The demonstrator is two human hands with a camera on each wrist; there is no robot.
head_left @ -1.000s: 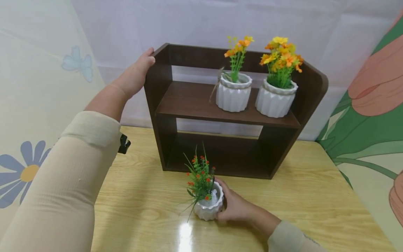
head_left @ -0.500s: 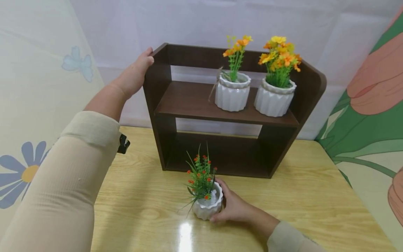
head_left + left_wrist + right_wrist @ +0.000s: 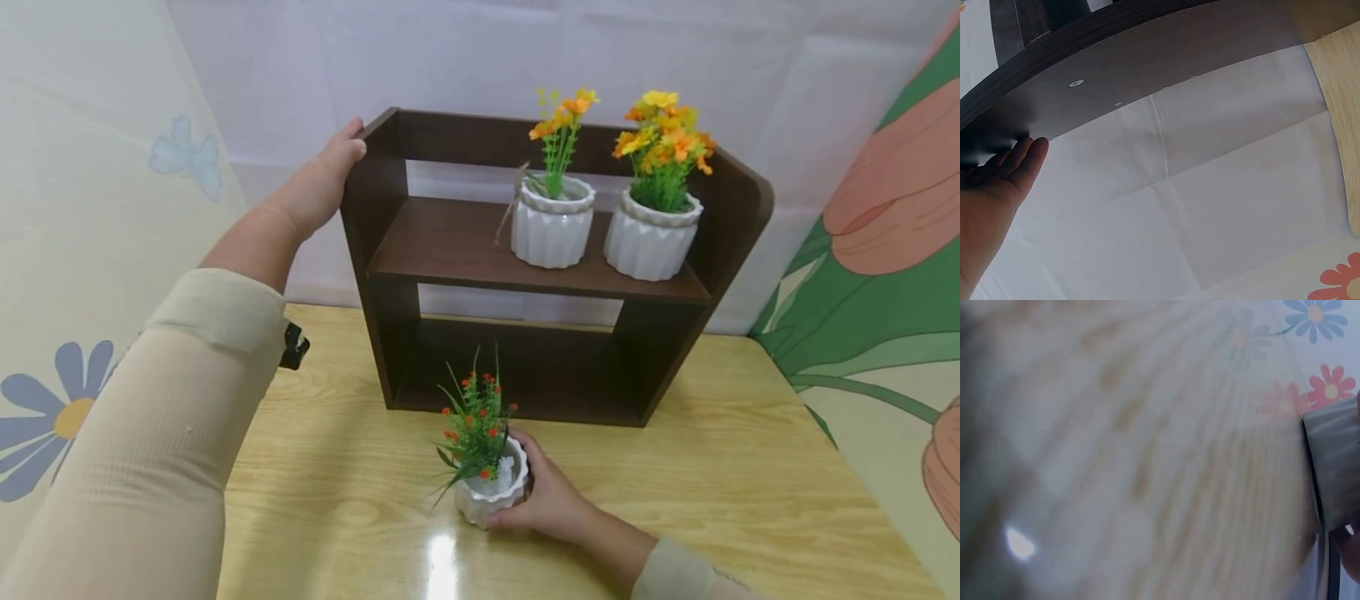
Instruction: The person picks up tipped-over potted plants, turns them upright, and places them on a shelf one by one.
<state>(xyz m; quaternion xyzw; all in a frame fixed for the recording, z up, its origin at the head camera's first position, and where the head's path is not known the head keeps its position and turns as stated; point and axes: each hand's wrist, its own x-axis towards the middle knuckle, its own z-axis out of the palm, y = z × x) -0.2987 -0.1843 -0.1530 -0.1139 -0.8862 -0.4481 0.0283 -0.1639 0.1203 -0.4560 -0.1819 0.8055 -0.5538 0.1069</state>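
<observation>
A small white fluted flowerpot point(image 3: 487, 502) with green leaves and tiny red flowers point(image 3: 480, 425) sits on the wooden table. My right hand point(image 3: 551, 496) grips it from the right, thumb along the near side and fingers round the far side. Up at the left, my left hand point(image 3: 326, 179) rests against the outer face of the dark brown shelf's side panel point(image 3: 375, 192). In the left wrist view, that hand's extended fingers point(image 3: 1027, 165) touch the panel. Two larger white flowerpots, one with sparse orange flowers point(image 3: 551, 233) and one with a full yellow-orange bunch point(image 3: 651, 243), stand on the upper shelf.
The two-tier shelf point(image 3: 525, 287) stands on the table point(image 3: 750, 467) near a pale backdrop cloth point(image 3: 480, 50). Floral-printed panels flank both sides. A small black object point(image 3: 295, 346) shows beside the left sleeve. The right wrist view is mostly blurred.
The right hand's thumb has slid left along the near side of the small pot. The pot has shifted slightly left in view, while the left hand stays at the shelf.
</observation>
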